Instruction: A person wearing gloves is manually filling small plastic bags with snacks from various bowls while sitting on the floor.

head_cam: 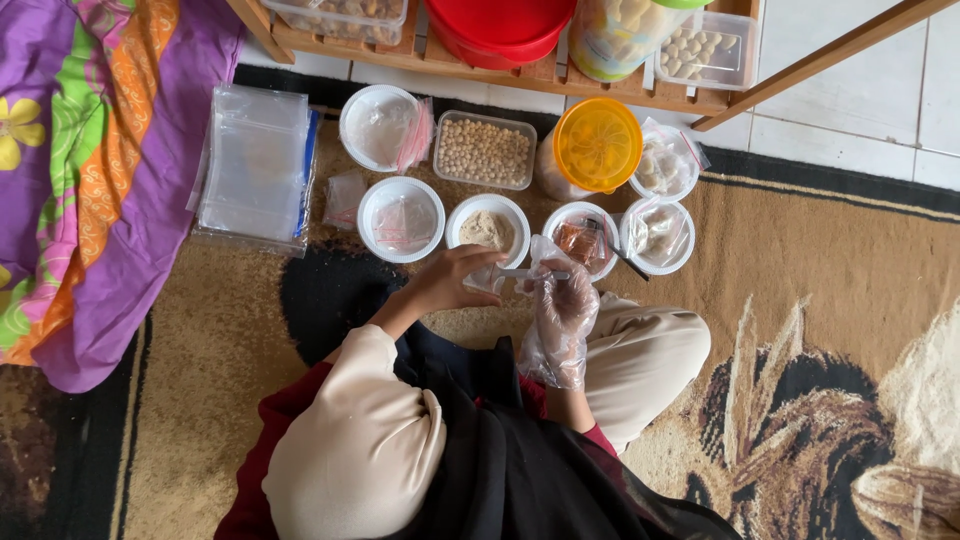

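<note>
The person sits on a patterned brown rug (pixel 800 260), seen from above, with both hands out in front over a row of small white bowls. The left hand (pixel 452 280), bare, is curled around a small clear bag (pixel 487 278), pinching it at its top just below the bowl of tan powder (pixel 487 229). The right hand (pixel 562 300) wears a loose clear plastic glove and grips a small spoon (pixel 530 273), whose tip points toward the mouth of the bag; the two hands are almost touching.

To the left of the powder bowl stands a bowl with little bags in it (pixel 401 219), and beyond that a stack of clear plastic bags (pixel 255 170) lying beside a purple flowered cloth (pixel 90 150). To the right are a bowl of reddish-brown packets (pixel 581 238) and another bowl holding pale pieces under plastic (pixel 657 235). Behind this row sit a clear box of round beige nuts (pixel 485 150), a jar with an orange lid (pixel 597 145) and a further white bowl (pixel 378 127). A low wooden shelf (pixel 520 72) along the top edge carries a red tub (pixel 500 25) and more containers
</note>
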